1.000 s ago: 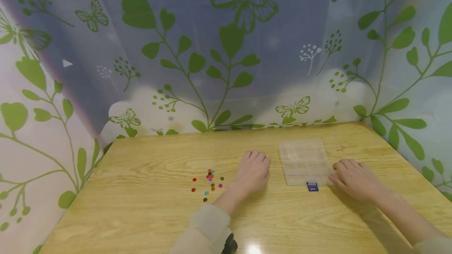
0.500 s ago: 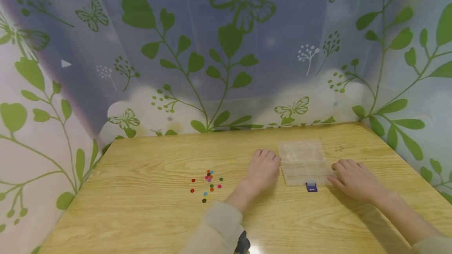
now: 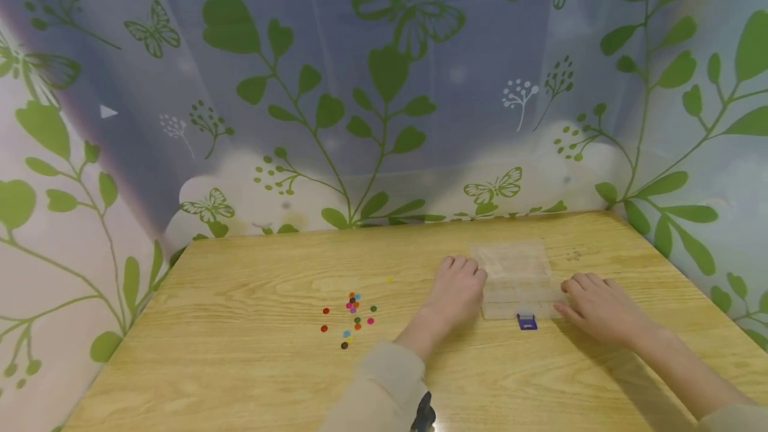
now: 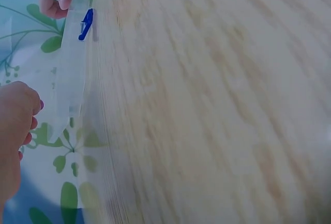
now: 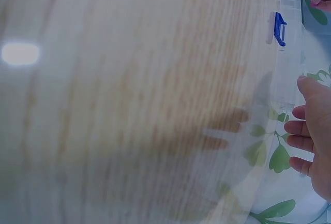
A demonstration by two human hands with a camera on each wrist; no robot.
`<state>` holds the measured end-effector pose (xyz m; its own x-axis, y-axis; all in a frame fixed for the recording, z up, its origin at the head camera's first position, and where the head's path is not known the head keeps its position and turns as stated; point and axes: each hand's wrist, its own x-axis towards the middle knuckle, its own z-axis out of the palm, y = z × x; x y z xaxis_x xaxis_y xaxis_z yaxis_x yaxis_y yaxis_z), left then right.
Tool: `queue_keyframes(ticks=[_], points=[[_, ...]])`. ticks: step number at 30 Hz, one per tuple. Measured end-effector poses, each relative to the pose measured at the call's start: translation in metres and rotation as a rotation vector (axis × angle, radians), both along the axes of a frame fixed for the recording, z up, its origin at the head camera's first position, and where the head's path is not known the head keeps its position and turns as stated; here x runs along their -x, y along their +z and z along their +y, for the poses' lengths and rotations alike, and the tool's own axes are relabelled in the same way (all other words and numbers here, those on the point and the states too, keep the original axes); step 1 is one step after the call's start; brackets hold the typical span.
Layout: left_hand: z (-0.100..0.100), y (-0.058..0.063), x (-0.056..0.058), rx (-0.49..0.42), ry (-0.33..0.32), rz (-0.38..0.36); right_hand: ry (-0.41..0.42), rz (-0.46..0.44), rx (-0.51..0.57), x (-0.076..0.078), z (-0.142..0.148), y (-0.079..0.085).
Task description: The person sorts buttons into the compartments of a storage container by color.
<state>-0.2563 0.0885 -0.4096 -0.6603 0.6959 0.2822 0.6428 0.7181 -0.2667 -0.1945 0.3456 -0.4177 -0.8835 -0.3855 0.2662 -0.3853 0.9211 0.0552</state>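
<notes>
A clear plastic compartment box (image 3: pixel 517 271) lies on the table, with a blue latch (image 3: pixel 527 325) at its front edge. My left hand (image 3: pixel 457 293) is at the box's left side, fingers curled. Thumb and fingertips pinch a small pink-purple disc (image 4: pixel 41 105), of which only the edge shows. My right hand (image 3: pixel 603 305) is by the box's right front corner, its thumb close to the box wall. In the right wrist view its fingers (image 5: pixel 300 142) are loosely extended with nothing in them. Several coloured discs (image 3: pixel 353 306), red, orange, black, green, blue and pink, lie scattered to the left.
A lone yellow disc (image 3: pixel 389 279) sits beyond the other discs. Some small faint pieces (image 3: pixel 574 256) are behind the box on the right. The wooden table (image 3: pixel 252 299) meets a leaf-patterned curtain (image 3: pixel 324 119) at its far edge.
My left hand has moved right, away from the scattered discs and up to the left side of the box. The right hand has stayed by the box's right corner.
</notes>
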Motion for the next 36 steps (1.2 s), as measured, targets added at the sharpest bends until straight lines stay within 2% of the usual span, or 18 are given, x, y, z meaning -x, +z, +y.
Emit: queue_keyframes(ticks=[4, 14, 21, 28, 36], points=[[0.004, -0.001, 0.001, -0.012, 0.003, 0.02, -0.001, -0.001, -0.008, 0.0, -0.001, 0.0], [0.016, -0.006, 0.004, -0.039, 0.049, -0.017, 0.0, 0.0, -0.01, -0.001, -0.002, -0.001], [0.022, -0.009, 0.002, -0.035, 0.052, -0.02, -0.01, -0.016, -0.007, -0.001, -0.003, -0.001], [0.023, -0.006, 0.001, -0.031, 0.051, 0.005, -0.001, -0.011, -0.002, 0.0, -0.002, -0.001], [0.015, 0.002, 0.002, -0.01, 0.059, 0.007, -0.005, -0.006, -0.001, 0.001, -0.001, 0.0]])
